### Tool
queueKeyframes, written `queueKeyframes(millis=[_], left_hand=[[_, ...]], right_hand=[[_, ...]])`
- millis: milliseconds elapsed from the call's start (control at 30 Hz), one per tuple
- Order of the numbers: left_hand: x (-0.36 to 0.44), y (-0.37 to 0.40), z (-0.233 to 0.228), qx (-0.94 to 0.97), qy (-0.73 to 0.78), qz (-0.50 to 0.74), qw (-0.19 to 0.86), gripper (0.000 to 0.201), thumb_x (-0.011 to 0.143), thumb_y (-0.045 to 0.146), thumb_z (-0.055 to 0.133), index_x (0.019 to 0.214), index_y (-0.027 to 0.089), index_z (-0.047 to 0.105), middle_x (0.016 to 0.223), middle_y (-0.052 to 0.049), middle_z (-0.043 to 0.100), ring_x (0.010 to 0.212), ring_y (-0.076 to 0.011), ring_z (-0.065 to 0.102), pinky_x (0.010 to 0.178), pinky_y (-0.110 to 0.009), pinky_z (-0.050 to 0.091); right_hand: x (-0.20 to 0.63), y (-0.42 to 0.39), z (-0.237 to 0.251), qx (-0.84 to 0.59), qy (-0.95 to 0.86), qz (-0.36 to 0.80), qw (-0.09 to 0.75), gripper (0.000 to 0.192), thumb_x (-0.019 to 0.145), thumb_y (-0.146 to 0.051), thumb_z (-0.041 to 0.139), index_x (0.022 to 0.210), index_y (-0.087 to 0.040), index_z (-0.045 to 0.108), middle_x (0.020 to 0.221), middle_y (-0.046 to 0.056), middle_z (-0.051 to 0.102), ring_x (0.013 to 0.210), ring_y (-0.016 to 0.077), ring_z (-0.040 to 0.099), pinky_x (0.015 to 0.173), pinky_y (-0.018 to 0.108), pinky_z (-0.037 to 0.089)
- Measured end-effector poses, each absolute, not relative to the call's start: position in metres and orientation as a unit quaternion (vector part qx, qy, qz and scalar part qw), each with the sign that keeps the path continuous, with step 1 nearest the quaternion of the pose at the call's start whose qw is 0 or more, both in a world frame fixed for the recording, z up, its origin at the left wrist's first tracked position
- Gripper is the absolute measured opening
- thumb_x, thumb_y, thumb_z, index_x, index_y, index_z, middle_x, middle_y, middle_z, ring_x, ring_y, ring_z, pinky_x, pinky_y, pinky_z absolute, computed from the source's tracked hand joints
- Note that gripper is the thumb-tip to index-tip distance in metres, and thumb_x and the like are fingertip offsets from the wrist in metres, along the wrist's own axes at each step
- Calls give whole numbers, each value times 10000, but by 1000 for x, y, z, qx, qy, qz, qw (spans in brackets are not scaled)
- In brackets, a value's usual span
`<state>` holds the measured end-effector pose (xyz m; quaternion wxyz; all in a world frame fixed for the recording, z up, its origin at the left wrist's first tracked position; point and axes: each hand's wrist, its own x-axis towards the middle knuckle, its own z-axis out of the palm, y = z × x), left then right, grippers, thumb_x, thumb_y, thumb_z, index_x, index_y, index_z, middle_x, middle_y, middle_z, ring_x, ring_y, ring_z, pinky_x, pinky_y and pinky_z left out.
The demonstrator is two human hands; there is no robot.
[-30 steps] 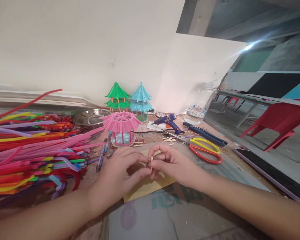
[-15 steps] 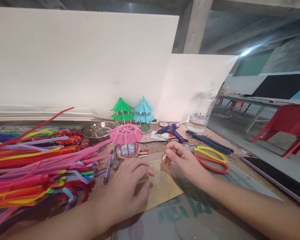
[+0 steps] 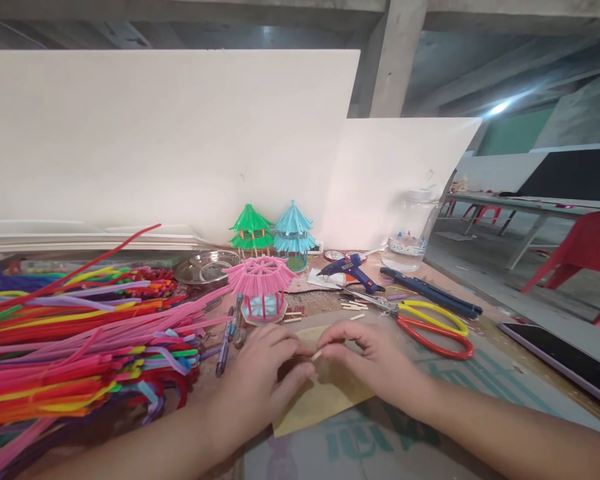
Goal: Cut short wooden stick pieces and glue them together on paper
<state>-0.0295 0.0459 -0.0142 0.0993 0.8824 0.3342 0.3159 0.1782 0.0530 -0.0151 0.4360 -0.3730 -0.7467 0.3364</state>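
Note:
Pinched between the thumb and fingers of my right hand (image 3: pixel 367 353) is a short pale wooden stick (image 3: pixel 317 355). My left hand (image 3: pixel 267 370) is close by on the left, thumb and fingers apart, its fingertips near the stick's end; whether they touch it I cannot tell. Both hands are over a yellowish sheet of paper (image 3: pixel 305 417), which they partly cover. Just beyond them stands a small pink pavilion (image 3: pixel 261 280) with a fringed roof and a pale base. More short sticks (image 3: pixel 357 317) lie past my right hand.
Bundles of colourful pipe cleaners (image 3: pixel 80 333) fill the left side. Behind are green (image 3: pixel 251 230) and light blue (image 3: pixel 293 233) pavilions and a metal dish (image 3: pixel 210 267). Rightward lie a blue glue gun (image 3: pixel 353 270), scissors (image 3: pixel 433 327), a dark blue tool (image 3: pixel 430 293), a jar (image 3: pixel 407 233) and a phone (image 3: pixel 560 363).
My right hand has come left and nearer with the stick, up to my left hand. Several sticks it had covered now show on the table. The view has tilted slightly upward.

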Motion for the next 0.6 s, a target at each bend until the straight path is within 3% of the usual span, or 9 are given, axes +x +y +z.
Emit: queueKeyframes(millis=[133, 600], left_hand=[[-29, 45, -14, 888, 319, 323, 79, 150, 942, 228, 532, 851, 211, 650, 839, -21, 664, 860, -193, 588, 790, -344, 442], [-28, 45, -13, 904, 298, 306, 37, 215, 961, 188, 455, 821, 200, 619, 837, -37, 652, 845, -198, 578, 776, -340, 453]], right_hand=[[176, 48, -13, -366, -766, 323, 418, 145, 824, -288, 596, 777, -256, 730, 804, 19, 759, 756, 203, 682, 744, 321, 527], [173, 47, -12, -358, -716, 429, 418, 96, 764, -258, 642, 783, -233, 733, 806, 17, 739, 773, 187, 646, 755, 307, 514]])
